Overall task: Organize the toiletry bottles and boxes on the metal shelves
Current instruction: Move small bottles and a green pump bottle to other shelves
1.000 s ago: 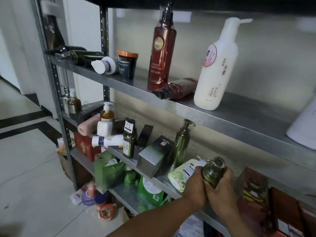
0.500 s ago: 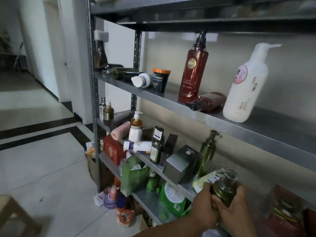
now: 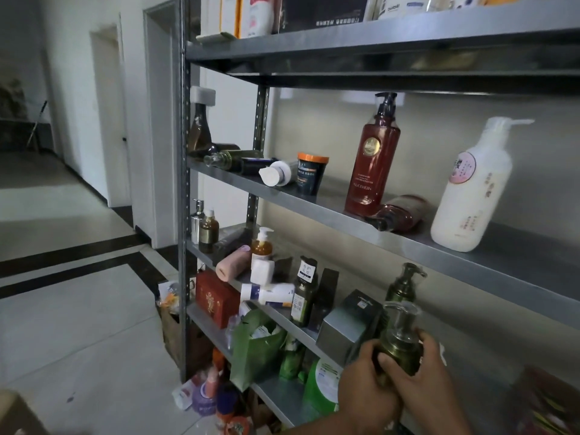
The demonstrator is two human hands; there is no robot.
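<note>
A dark green pump bottle with a clear cap (image 3: 401,339) is lifted in front of the lower shelf, gripped from both sides. My left hand (image 3: 365,376) wraps its left side and my right hand (image 3: 422,368) wraps its right side. Behind it stand a second green pump bottle (image 3: 405,284) and a grey box (image 3: 348,328). On the middle metal shelf (image 3: 329,208) stand a tall red pump bottle (image 3: 372,158) and a white pump bottle (image 3: 470,189), with a red bottle (image 3: 398,213) lying between them.
An orange-lidded jar (image 3: 310,174) and fallen bottles (image 3: 238,160) lie at the shelf's left. The lower shelf holds a pink tube (image 3: 232,263), a red box (image 3: 215,298) and a green bag (image 3: 255,346). Bottles (image 3: 207,394) sit on the tiled floor. Boxes fill the top shelf (image 3: 323,14).
The view has risen and swung left, showing the top shelf. Both hands have raised the green pump bottle off the lower shelf; the pale green tube beside them is out of sight.
</note>
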